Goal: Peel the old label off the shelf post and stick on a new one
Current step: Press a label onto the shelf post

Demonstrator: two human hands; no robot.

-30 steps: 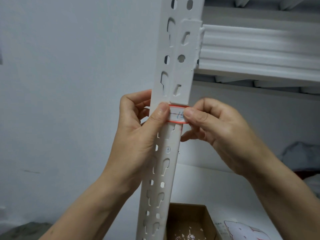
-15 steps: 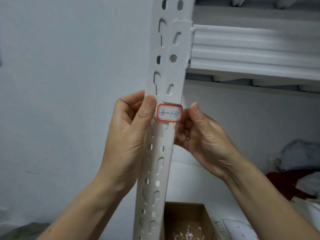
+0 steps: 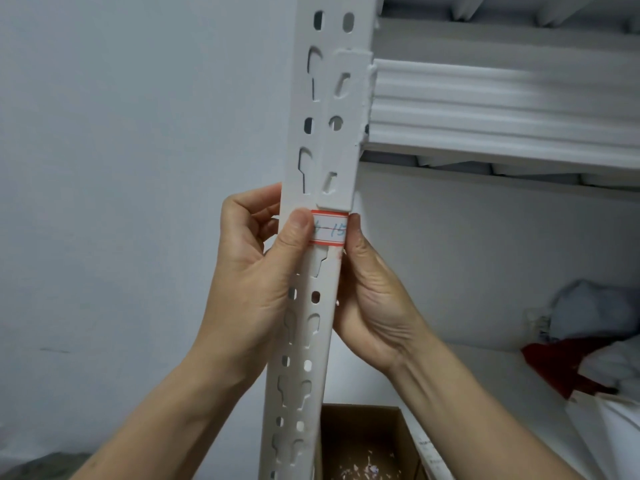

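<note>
A white perforated shelf post (image 3: 325, 133) runs from top to bottom in the middle of the view. A small white label (image 3: 330, 231) with a red border and blue handwriting is stuck across its front, just under the beam bracket. My left hand (image 3: 256, 282) wraps the post from the left, its thumb pressed on the label's left end and hiding the first character. My right hand (image 3: 374, 299) is at the post's right edge, thumb tip against the label's right end, fingers behind the post.
A white shelf beam (image 3: 502, 109) joins the post at upper right. Below, an open cardboard box (image 3: 363, 441) holds small paper scraps. Red and white fabric (image 3: 568, 368) lies on the lower shelf at right. A plain wall fills the left.
My left thumb has slid onto the label's left end, covering part of the writing. My right thumb has moved in against the label's right edge.
</note>
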